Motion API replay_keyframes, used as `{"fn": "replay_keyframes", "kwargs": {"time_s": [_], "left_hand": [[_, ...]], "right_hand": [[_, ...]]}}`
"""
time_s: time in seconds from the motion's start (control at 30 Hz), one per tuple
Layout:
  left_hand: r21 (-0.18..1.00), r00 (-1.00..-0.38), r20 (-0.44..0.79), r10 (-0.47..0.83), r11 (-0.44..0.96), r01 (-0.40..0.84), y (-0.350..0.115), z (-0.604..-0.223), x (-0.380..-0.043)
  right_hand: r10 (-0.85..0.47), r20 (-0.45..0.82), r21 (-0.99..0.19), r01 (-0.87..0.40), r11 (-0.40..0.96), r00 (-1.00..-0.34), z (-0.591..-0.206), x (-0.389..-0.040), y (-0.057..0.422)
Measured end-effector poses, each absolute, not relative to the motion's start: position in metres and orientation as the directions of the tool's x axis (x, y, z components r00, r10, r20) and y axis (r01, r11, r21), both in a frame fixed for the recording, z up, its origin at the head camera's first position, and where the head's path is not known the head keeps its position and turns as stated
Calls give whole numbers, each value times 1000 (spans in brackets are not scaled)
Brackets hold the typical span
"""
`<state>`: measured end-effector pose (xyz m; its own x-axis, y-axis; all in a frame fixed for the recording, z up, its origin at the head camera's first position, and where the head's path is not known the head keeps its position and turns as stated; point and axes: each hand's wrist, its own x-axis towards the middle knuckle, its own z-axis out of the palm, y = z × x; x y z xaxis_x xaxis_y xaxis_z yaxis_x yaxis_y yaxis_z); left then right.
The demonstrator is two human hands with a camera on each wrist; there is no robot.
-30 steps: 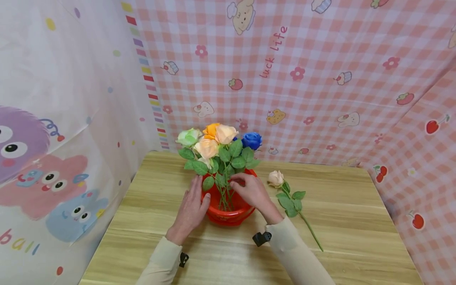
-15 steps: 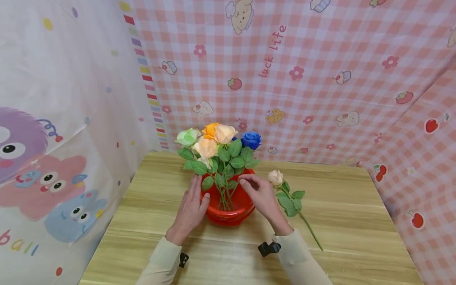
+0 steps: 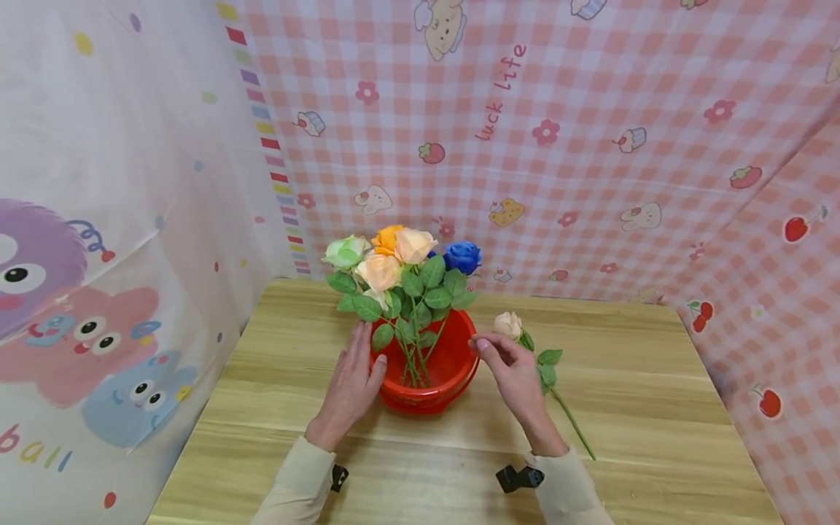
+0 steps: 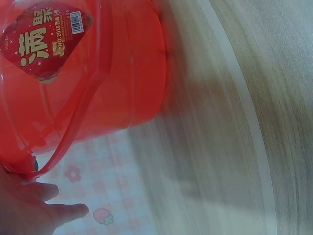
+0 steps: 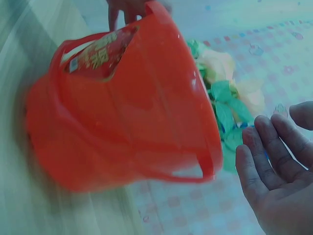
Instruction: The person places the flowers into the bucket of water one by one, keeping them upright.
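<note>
A red plastic bucket (image 3: 420, 402) with a carry handle stands on the table. Its bunch of artificial roses includes a pale green rose (image 3: 345, 251), an orange rose (image 3: 387, 239), peach roses (image 3: 378, 271) and a blue rose (image 3: 463, 257). My left hand (image 3: 350, 379) rests with extended fingers against the bucket's left rim. Just beyond the right rim is my right hand (image 3: 515, 379), holding nothing; the right wrist view shows its fingers (image 5: 279, 152) fairly straight. Partly hidden behind that hand, a single pale rose (image 3: 507, 324) with leaves and a green stem lies on the table.
The wood-patterned table (image 3: 656, 408) extends to both sides of the bucket. A pink checked cloth (image 3: 577, 175) hangs along its back and right, and a white cartoon-printed cloth (image 3: 184, 109) on the left. A label (image 4: 46, 39) is stuck to the bucket's side.
My right hand has moved right, away from the stems inside the bucket, past the rim to the lone rose. My left hand has stayed at the left rim.
</note>
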<state>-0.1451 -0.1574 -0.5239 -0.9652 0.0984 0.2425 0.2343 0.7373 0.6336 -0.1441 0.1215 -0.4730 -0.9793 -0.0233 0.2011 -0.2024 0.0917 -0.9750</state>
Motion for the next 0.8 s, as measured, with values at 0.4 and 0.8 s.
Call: {"fn": "replay_keyframes", "kwargs": {"time_s": [0.4,0.8], "left_hand": [[636,-964,249,97,734,238,-156,-524,-145],[634,-964,245,100,736,237,-157,-524,-145]], "right_hand": [[106,176,-984,-175,19,-979,-494,-133,161],[188,123,-992,-125,-1,-974,-511,-131,198]]}}
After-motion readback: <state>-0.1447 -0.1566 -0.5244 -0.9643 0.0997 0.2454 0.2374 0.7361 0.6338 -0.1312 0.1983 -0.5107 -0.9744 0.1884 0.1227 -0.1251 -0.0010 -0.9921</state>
